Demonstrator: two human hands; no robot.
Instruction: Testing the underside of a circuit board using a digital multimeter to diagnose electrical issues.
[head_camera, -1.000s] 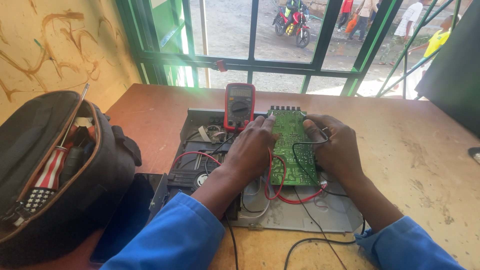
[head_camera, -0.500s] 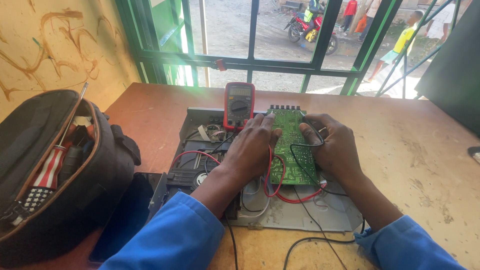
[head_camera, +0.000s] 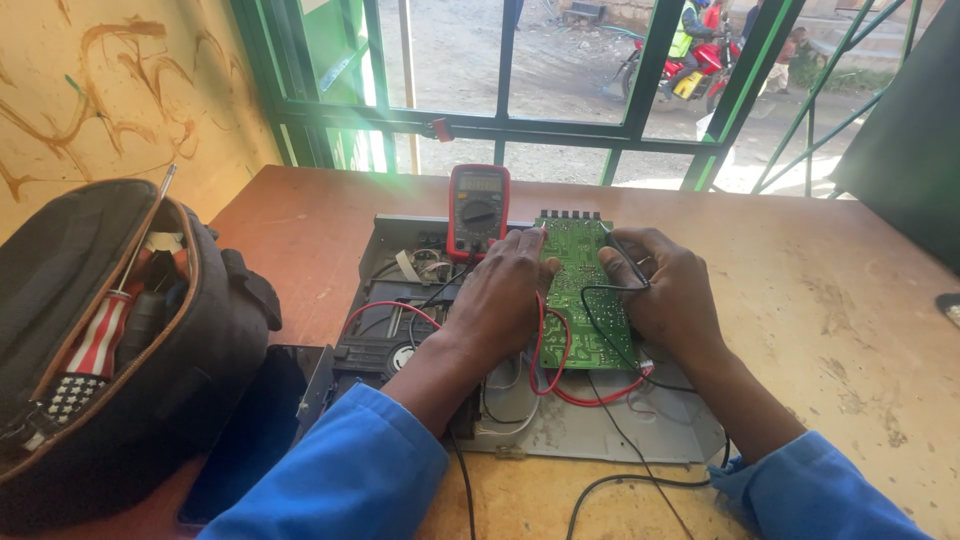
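A green circuit board (head_camera: 580, 290) lies over an opened grey metal chassis (head_camera: 610, 425) on the wooden table. My left hand (head_camera: 505, 290) rests on the board's left edge with the red test lead (head_camera: 550, 365) looping out from under it. My right hand (head_camera: 665, 290) sits on the board's right side, pinching a black probe (head_camera: 615, 245) whose tip touches the board. A red multimeter (head_camera: 478, 210) stands just behind the chassis, its dial facing me.
An open black tool bag (head_camera: 130, 350) with a striped-handled screwdriver (head_camera: 100, 335) sits at the left. A dark flat panel (head_camera: 250, 430) lies beside it. Behind the table, a green-barred window (head_camera: 640, 90) shows a street with a motorcycle. Black wires (head_camera: 620, 480) trail toward me.
Both hands stay on the board with only slight shifts of the fingers. Outside the window, the motorcycle and people have moved along the street.
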